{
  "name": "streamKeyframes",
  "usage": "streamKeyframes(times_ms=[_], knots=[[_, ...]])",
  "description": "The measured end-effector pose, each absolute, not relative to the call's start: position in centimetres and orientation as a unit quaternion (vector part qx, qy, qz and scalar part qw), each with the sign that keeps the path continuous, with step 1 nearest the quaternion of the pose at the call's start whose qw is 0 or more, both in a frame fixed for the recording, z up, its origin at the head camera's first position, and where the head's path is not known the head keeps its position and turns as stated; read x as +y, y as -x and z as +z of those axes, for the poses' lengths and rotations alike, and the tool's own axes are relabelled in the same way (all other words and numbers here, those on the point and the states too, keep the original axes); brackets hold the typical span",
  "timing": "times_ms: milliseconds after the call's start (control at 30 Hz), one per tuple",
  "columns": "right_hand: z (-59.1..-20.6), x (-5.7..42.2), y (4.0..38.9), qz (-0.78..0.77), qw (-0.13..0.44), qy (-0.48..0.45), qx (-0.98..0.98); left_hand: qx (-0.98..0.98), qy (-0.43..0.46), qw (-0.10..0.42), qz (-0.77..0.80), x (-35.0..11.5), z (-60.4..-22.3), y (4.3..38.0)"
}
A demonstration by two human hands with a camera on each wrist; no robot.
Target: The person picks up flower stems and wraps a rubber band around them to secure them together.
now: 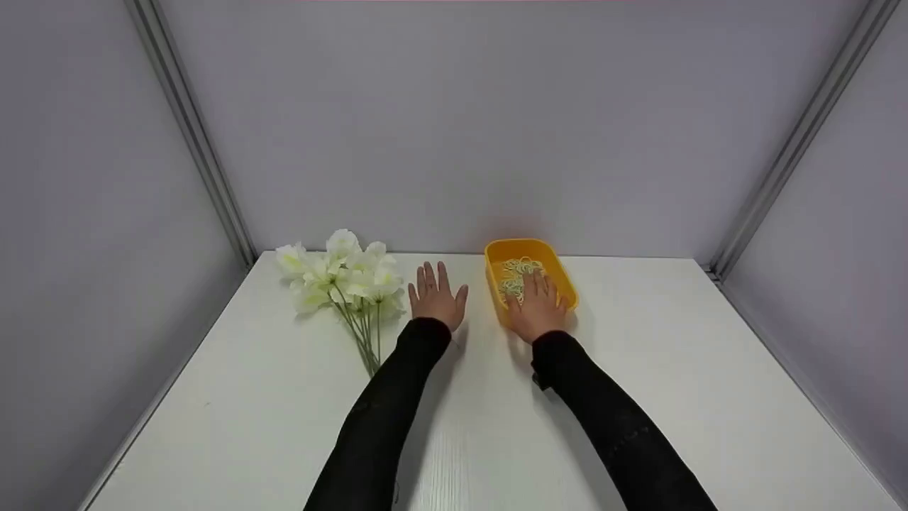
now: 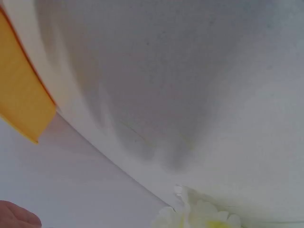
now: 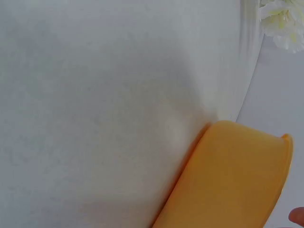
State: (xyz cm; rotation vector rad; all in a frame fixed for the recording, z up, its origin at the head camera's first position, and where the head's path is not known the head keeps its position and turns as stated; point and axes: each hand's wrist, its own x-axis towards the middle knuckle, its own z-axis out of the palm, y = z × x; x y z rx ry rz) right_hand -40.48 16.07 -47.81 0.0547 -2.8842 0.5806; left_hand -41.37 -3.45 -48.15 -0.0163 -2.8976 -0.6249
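White artificial flowers with thin green stems lie to the left on the white table. My left hand is held palm down with fingers spread, just right of the blossoms, holding nothing; its shadow falls on the tabletop. Over the near part of a yellow plastic basket is my right hand, fingers extended and apart. Inside the basket lies a heap of pale green rubber bands, partly covered by that hand. In the right wrist view the basket's side shows large, with a fingertip at the edge.
The white table is bounded by a grey back wall and side panels. The basket stands near the back edge. The flower stems run towards the left forearm, whose black sleeve hides their ends.
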Motion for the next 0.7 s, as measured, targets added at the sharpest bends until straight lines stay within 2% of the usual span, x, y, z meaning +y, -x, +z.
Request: streamKeyframes(times_ms=[233,300,433,533,600,700], knots=[[-47.4,13.6,39.8,0.278,0.168,-0.130,-0.937,-0.928,-0.014,0.132,-0.347,-6.6,-47.8,40.3],[-47.3,12.7,39.3,0.310,0.171,-0.170,-0.920,-0.907,-0.017,0.155,-0.391,-7.7,-47.7,39.8],[-47.4,10.4,38.1,0.343,0.138,-0.195,-0.908,-0.837,0.033,0.223,-0.498,-10.0,-47.3,38.3],[-47.7,8.6,37.1,0.358,0.102,-0.186,-0.909,-0.778,0.065,0.248,-0.573,-11.7,-46.9,36.8],[-48.0,7.4,36.5,0.368,0.075,-0.175,-0.910,-0.747,0.042,0.242,-0.618,-12.9,-46.7,35.7],[-48.7,5.9,35.7,0.369,0.032,-0.150,-0.917,-0.713,-0.053,0.198,-0.671,-14.9,-47.0,34.0]])
